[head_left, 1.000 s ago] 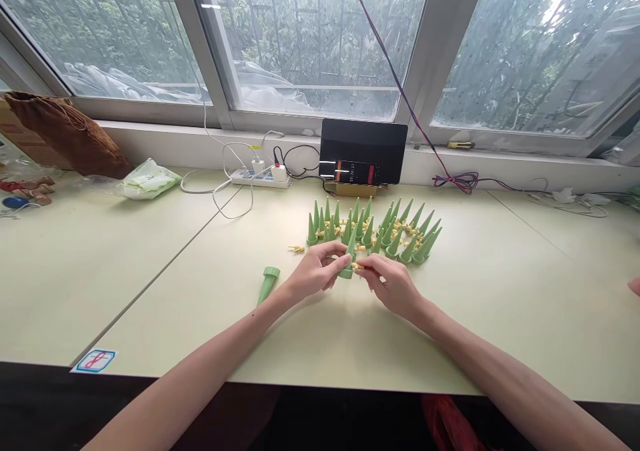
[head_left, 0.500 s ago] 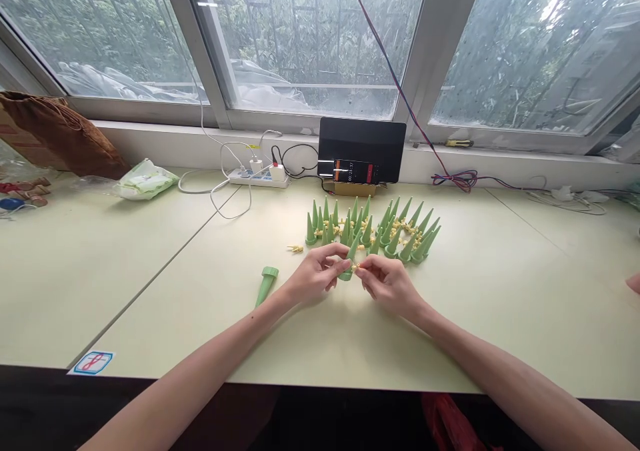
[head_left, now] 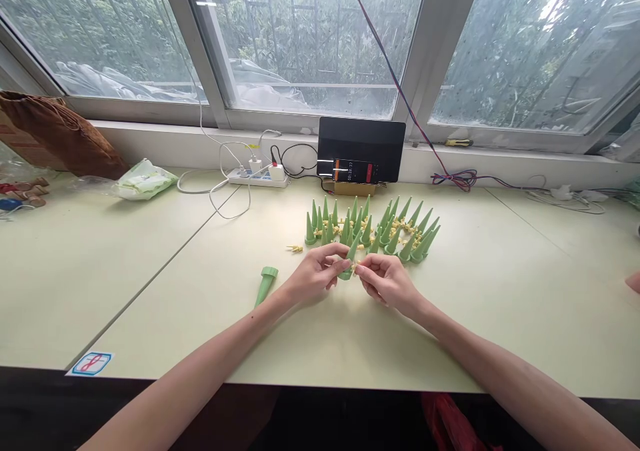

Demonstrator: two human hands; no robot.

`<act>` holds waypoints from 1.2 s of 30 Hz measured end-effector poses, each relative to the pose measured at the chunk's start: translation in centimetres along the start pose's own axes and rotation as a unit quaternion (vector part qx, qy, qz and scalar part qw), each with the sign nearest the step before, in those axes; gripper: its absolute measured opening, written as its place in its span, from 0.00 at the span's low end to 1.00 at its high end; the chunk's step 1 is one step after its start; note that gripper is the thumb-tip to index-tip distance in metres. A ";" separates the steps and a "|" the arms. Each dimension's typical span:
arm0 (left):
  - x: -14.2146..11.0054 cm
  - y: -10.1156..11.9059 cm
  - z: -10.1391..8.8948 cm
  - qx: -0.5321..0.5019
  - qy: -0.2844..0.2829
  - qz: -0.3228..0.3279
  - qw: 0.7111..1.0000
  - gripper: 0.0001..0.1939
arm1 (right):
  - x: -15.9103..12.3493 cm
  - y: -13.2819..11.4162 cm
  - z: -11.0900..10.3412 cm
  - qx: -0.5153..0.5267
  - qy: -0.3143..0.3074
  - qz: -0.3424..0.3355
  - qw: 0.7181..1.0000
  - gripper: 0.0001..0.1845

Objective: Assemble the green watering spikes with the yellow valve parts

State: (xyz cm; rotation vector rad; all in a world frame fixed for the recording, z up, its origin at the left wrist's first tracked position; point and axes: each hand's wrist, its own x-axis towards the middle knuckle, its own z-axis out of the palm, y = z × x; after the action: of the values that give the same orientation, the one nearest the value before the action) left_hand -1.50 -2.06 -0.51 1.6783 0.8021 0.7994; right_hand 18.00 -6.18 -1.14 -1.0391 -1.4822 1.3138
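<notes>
My left hand (head_left: pixel 323 269) is closed on a green plastic spike (head_left: pixel 353 246), a pointed cone with a wide round base, tip up and slightly tilted. At its base, my right hand (head_left: pixel 387 279) pinches a small yellow plastic piece (head_left: pixel 355 268) against the spike's side; the fingers cover much of it. Just beyond both hands stand several like spikes (head_left: pixel 423 244) in two clusters, points up, with yellow pieces (head_left: pixel 400 228) strewn among them. One more green spike (head_left: pixel 266 284) lies by my left forearm, which hides its tip. Some loose yellow pieces (head_left: pixel 295 248) lie left of the clusters.
A dark tablet (head_left: pixel 363 141) and a phone with a timer (head_left: pixel 353 171) stand at the back. Left of them are a power strip (head_left: pixel 257 176) with cables, a green-white packet (head_left: pixel 146 180) and a brown bag (head_left: pixel 65 134). Another person's fingertip (head_left: pixel 633 282) shows at the right edge.
My right fingers have shifted slightly around the yellow piece at the spike's base. My left hand holds the spike almost where it was.
</notes>
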 end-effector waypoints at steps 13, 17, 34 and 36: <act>0.0 0.2 -0.4 0.116 0.024 0.055 0.991 0.15 | 0.2 0.7 0.0 -0.026 0.006 -0.009 1.000 0.18; -0.1 0.3 -1.2 0.224 0.028 0.097 0.969 0.12 | 0.5 1.0 -0.2 -0.104 0.013 -0.044 0.994 0.18; 0.1 0.5 -2.9 0.330 0.025 0.074 0.941 0.09 | 1.1 2.0 -0.8 -0.273 0.036 -0.133 0.952 0.16; 0.0 0.6 -3.1 0.331 0.021 0.074 0.941 0.08 | 1.1 2.1 -0.8 -0.274 0.034 -0.134 0.952 0.16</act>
State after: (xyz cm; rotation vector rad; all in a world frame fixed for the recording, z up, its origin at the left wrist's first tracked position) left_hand -3.99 -0.54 0.69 2.3457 1.0584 0.7083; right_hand 18.53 -4.72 -3.06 -1.1571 -1.9108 0.6781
